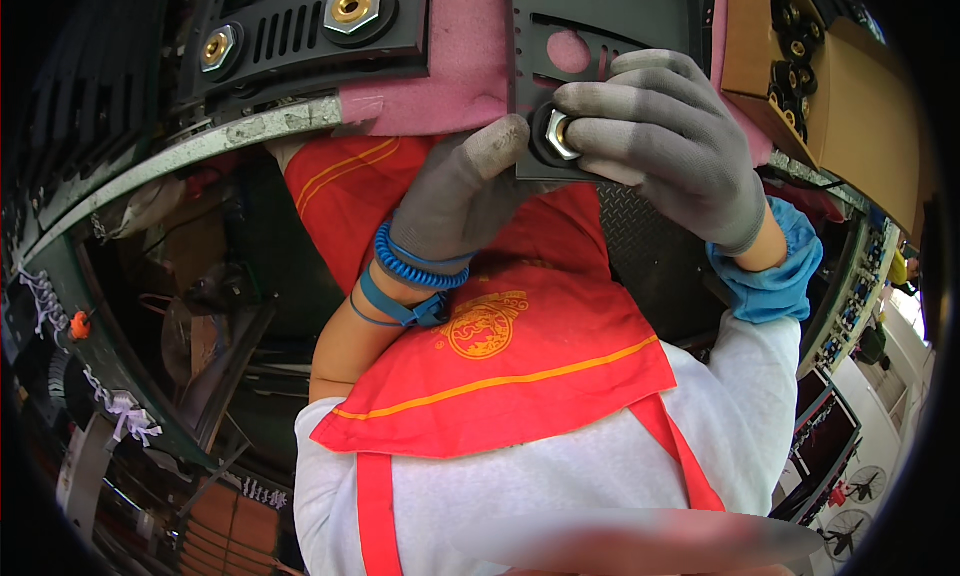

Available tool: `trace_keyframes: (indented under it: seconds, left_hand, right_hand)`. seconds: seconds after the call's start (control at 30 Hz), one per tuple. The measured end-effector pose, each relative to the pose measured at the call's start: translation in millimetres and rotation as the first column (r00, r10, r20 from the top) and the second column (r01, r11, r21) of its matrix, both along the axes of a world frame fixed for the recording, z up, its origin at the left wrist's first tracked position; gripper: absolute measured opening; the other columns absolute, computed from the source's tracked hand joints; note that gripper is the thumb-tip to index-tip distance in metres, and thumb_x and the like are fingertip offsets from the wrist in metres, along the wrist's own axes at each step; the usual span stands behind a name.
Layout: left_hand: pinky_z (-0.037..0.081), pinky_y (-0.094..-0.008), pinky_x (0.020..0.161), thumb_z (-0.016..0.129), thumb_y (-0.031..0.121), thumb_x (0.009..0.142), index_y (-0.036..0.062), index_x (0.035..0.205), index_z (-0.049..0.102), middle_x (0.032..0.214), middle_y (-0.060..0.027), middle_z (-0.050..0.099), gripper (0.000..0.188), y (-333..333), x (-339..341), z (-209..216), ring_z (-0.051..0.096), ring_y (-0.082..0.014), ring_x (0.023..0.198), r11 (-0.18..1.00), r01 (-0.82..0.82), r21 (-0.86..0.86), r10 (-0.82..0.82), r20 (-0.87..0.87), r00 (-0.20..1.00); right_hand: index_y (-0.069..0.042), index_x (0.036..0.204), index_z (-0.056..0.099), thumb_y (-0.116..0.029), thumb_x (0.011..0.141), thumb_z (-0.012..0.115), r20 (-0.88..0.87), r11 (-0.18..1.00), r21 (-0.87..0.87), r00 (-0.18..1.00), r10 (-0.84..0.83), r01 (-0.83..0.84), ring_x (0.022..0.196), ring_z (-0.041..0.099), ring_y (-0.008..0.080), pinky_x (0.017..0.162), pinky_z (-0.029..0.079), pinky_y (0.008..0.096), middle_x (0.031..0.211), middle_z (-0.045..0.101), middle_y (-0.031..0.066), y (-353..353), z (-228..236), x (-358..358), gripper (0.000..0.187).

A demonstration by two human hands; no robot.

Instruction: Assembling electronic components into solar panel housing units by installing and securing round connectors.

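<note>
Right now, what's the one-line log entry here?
left gloved hand: at near edge of black slotted panel; right gloved hand: touching silver hex nut; nearby: open cardboard box

Across the desk (265,124), the gloved right hand (675,141) pinches a silver nut (556,134) on a black panel (620,1); the left hand (460,191) grips that panel's corner.

Panel (645,16) appears matt and smooth, nut (557,136) is glossy metal, gloves (690,141) are matt knit cloth, mat (470,51) looks rough and feltlike, box (872,126) is cardboard.
</note>
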State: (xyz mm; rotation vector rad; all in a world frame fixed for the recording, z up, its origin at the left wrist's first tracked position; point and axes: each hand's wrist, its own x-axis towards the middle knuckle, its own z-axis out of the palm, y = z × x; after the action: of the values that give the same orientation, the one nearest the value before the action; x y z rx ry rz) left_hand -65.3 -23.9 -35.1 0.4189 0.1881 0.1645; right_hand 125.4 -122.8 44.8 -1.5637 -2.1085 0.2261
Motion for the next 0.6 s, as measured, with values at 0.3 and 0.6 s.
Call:
trace_keyframes:
  seconds: [0.3,0.6]
  left_hand:
    - [0.043,-0.0423,0.103,0.040,0.035,0.102,-0.0019,0.131,0.049,0.127,-0.0156,0.058,0.048,2,-1,-2,0.055,-0.0260,0.119,0.999,0.005,0.036,-0.005,0.016,1.000]
    - [0.043,-0.0417,0.104,0.042,0.035,0.101,-0.0013,0.130,0.050,0.127,-0.0142,0.058,0.047,3,-2,-4,0.054,-0.0259,0.120,0.957,0.033,0.289,-0.012,-0.074,0.997]
  right_hand:
    - [-0.006,0.101,0.066,-0.022,0.072,0.075,-0.071,0.980,-0.201,0.997,-0.020,0.005,0.088,0.061,0.0271,0.083,0.048,0.0391,0.093,0.063,0.0076,6,19,-5,0.034]
    - [-0.006,0.100,0.066,-0.034,0.087,0.061,0.159,0.995,-0.012,0.983,-0.092,0.095,0.081,0.055,0.0312,0.081,0.044,0.0430,0.085,0.055,0.0084,10,8,-18,0.031]
